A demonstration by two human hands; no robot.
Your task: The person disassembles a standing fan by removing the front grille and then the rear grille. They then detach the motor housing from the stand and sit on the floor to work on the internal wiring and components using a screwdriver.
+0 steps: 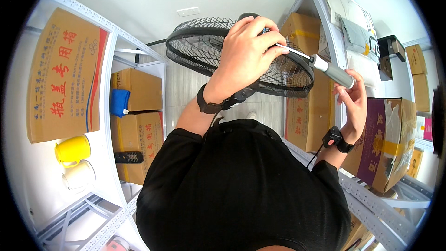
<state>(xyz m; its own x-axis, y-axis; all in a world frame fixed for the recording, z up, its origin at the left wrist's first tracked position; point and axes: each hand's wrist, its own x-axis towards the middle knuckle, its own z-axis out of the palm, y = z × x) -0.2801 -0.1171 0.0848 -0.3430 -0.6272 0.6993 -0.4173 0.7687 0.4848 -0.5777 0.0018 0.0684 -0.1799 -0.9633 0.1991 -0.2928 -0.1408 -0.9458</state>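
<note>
A black fan with a round wire guard is in front of me at the top middle. My left hand lies over the guard, its fingers curled, with thumb and forefinger closed about the tip end of a screwdriver. What else sits under those fingers is hidden; a bit of blue shows between them. The screwdriver has a grey and white handle and a thin metal shaft, slanting down to the right. At the handle's end, my right hand grips it with the fingertips.
Metal shelving stands on both sides. On the left are cardboard boxes, a yellow mug, a white mug, a blue cloth bundle and a black remote. More boxes and plastic-wrapped packages fill the right.
</note>
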